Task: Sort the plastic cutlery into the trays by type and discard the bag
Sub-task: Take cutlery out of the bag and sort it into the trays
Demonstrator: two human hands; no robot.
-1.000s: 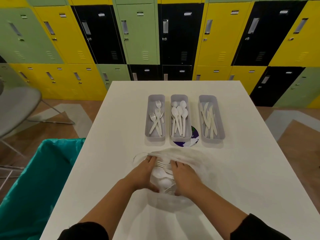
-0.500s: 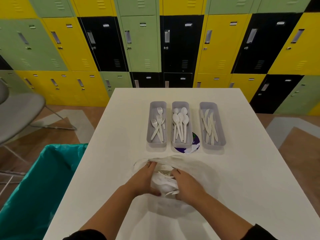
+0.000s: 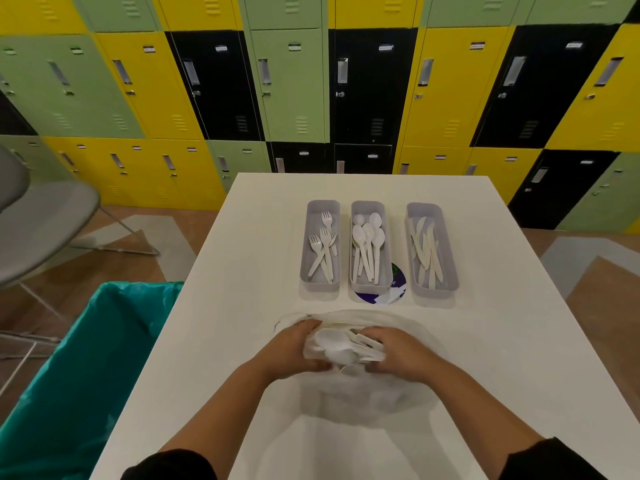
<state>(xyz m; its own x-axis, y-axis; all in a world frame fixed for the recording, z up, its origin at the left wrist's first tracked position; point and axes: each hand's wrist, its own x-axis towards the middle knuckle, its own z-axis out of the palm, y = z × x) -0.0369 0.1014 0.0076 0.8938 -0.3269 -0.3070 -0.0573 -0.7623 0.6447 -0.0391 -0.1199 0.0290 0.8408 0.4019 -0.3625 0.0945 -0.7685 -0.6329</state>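
A clear plastic bag lies open on the white table in front of me. Both hands are inside its mouth, cupped around a bundle of white plastic cutlery. My left hand presses the bundle from the left and my right hand from the right. Beyond the bag stand three grey trays: the left tray holds forks, the middle tray holds spoons, the right tray holds knives.
A purple and white round label lies under the middle tray's near end. A bin with a teal liner stands at the table's left side. A grey chair is at the far left. Coloured lockers line the back wall.
My hands have gathered the cutlery into a tighter bundle and lifted it slightly in the bag. My head has tilted up, so the table sits lower in view.
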